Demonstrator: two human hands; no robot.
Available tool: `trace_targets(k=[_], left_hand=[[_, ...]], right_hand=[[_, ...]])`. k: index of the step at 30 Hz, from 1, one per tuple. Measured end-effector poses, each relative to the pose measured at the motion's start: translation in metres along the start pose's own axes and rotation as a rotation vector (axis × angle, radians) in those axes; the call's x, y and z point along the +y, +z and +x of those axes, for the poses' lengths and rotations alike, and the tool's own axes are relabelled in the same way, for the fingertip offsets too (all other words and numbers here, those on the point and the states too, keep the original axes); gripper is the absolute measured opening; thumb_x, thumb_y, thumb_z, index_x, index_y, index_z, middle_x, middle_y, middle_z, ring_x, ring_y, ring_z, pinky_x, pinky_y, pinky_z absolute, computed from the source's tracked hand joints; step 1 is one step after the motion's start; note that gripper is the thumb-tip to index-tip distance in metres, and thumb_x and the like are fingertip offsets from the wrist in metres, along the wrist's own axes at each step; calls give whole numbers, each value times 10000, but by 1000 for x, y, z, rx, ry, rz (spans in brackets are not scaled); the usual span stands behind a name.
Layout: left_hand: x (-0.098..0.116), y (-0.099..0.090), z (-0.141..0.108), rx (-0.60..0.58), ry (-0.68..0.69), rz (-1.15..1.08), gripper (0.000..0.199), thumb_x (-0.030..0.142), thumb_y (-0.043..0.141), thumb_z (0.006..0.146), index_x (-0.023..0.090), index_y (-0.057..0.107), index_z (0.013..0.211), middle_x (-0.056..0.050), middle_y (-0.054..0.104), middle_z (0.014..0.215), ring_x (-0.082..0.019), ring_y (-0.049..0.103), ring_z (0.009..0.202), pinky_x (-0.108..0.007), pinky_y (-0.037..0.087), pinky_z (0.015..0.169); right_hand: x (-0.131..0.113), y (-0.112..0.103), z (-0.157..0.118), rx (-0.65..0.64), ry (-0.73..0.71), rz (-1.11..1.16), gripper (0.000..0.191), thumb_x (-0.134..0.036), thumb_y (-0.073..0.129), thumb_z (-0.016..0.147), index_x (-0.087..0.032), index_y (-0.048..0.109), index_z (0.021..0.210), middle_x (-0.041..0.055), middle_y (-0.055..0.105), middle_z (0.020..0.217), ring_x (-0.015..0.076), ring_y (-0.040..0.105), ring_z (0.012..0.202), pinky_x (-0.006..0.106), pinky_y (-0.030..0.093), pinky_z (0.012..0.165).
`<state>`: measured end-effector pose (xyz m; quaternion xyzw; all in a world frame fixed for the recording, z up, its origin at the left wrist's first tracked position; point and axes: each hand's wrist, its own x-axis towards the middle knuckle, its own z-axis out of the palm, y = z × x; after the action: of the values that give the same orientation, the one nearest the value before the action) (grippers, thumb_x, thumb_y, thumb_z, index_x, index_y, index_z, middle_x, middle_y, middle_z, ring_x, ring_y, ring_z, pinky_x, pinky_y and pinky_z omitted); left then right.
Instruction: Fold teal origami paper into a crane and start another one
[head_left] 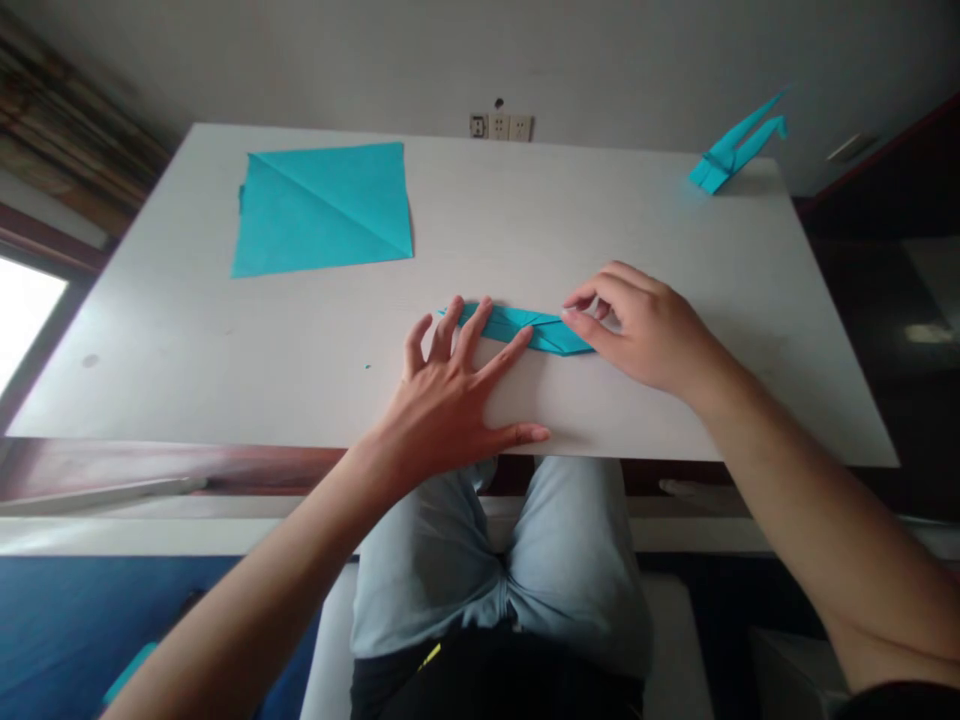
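A narrow strip of folded turquoise paper point(551, 334) lies flat on the white table in front of me, with creases and layered flaps showing. My left hand point(450, 405) is open, its spread fingertips pressing on the left and middle of the folded paper while the thumb rests apart on the table. At the paper's right end, my right hand point(649, 325) is closed, thumb and forefinger pinched at the upper edge. That hand covers the tip of this end.
Toward the back left of the white table point(525, 220) lies a turquoise paper sheet point(330, 210) with a diagonal crease. A folded turquoise paper crane point(724, 165) stands at the back right corner. Wall sockets point(500, 127) sit behind the table. A tiny turquoise scrap point(367, 366) lies left of my hand.
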<state>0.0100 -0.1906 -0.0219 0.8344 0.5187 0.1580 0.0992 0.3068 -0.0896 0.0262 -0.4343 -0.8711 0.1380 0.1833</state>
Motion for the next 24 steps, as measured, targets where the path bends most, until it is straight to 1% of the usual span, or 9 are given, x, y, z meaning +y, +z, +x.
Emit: trace_targets(k=[2,4,6,8,10,12,16,20,24], left_hand=[[-3,-5,1,-25,7,-11,1219,1022,905,989,400,561,1979,-207,346,2138,-602,256,1995,-810,171,1594],[-3,-14,4,-37,-6,-43,960,918,859,1103,418,663,1899,-174,418,2113,-562,316,1981,-807,194,1583],[-2,-25,13,-15,-47,-90,581,723,751,1251,399,791,1732,-144,619,1989,-487,478,1907,-791,217,1568],[-4,-36,31,42,-103,-130,371,544,688,1305,328,832,1571,-137,858,1686,-414,696,1709,-757,227,1556],[-9,-46,56,66,-103,-115,377,482,793,1239,268,816,1549,-158,896,1550,-413,790,1527,-719,305,1501],[-19,-53,84,-31,-30,-111,466,465,930,1129,243,825,1525,-173,878,1545,-430,802,1458,-673,401,1419],[-44,-56,125,-241,103,-132,342,440,1031,1005,260,888,1258,-110,878,1357,-364,823,1269,-572,473,1317],[-60,-50,134,-260,146,-255,329,423,1064,928,278,867,1150,-56,867,1177,-310,812,1120,-488,520,1195],[-60,-46,127,-234,169,-342,238,398,999,967,289,880,1141,-46,867,1109,-287,801,1032,-460,564,1101]], right_hand=[[-2,6,26,-35,31,17,127,-329,758,1163,-235,841,1143,150,862,1228,307,776,986,477,620,941],[1,7,50,-147,37,29,148,-376,867,1080,-235,827,1090,127,850,1170,289,754,962,442,586,890],[7,4,69,-295,6,74,205,-422,918,1033,-242,820,1027,101,828,1107,269,739,911,420,565,833],[14,1,79,-393,-27,132,222,-450,925,1031,-256,827,984,80,816,1074,252,730,884,404,559,803],[20,0,83,-420,-37,183,245,-486,937,1026,-266,838,981,68,808,1058,246,718,873,395,548,780],[25,1,81,-400,-43,224,272,-524,944,1018,-269,847,1015,64,803,1054,249,708,881,396,536,775],[31,4,75,-347,-101,292,239,-502,893,1054,-271,832,1052,64,808,1059,263,715,929,408,538,820],[32,7,72,-290,-100,336,217,-479,839,1107,-280,803,1029,50,811,1038,260,707,933,414,537,846],[33,10,71,-271,-32,416,223,-486,860,1094,-279,803,1034,36,804,1016,244,693,893,401,545,813]])
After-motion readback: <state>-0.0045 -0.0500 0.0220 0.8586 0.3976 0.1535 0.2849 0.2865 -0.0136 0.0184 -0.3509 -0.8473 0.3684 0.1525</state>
